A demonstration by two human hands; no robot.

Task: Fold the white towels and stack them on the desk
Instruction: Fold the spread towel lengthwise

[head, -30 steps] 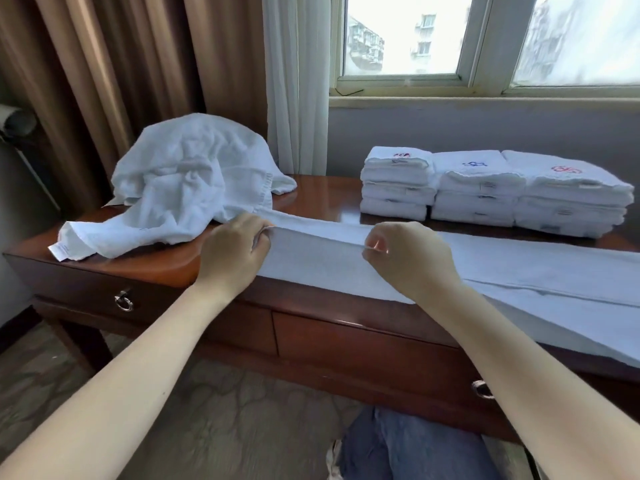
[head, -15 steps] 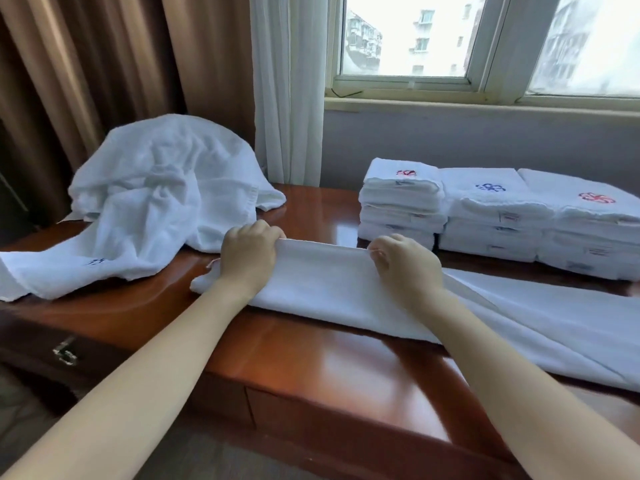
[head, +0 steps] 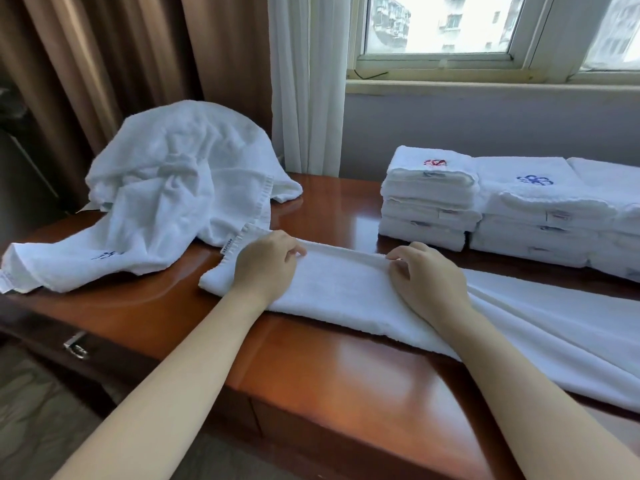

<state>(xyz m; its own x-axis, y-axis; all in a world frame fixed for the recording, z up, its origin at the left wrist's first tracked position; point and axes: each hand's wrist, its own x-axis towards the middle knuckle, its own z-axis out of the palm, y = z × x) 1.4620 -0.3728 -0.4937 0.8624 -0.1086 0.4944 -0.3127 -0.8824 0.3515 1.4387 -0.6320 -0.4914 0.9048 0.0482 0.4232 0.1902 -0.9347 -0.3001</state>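
I am gripping the white towel (head: 339, 289) with both hands. My left hand (head: 266, 261) is curling its fingers over the far folded edge near the towel's left end. My right hand (head: 426, 275) is pinching the same edge further right, fingers bent. The two hands are sitting apart along that edge.

The towel is lying flat as a long folded strip on the wooden desk (head: 346, 375), running from mid-desk out past the right edge of view, with creases fanning out beside my right wrist.

A crumpled heap of unfolded towels (head: 173, 188) is sitting at the left back of the desk. One hemmed corner of it is touching the strip's left end just behind my left hand, and one tail is trailing toward the desk's left edge.

Behind my right hand, near the strip's far edge, folded stacks are standing in a row: a red-logo stack (head: 429, 202), a blue-logo stack (head: 536, 216) pressed against it, and a third stack (head: 623, 220) cut off by the frame.

Brown curtains (head: 104, 64) and a white sheer curtain (head: 304, 81) are hanging behind the desk, beside a window (head: 440, 26). A metal drawer handle (head: 76, 348) is showing on the desk front, lower left.
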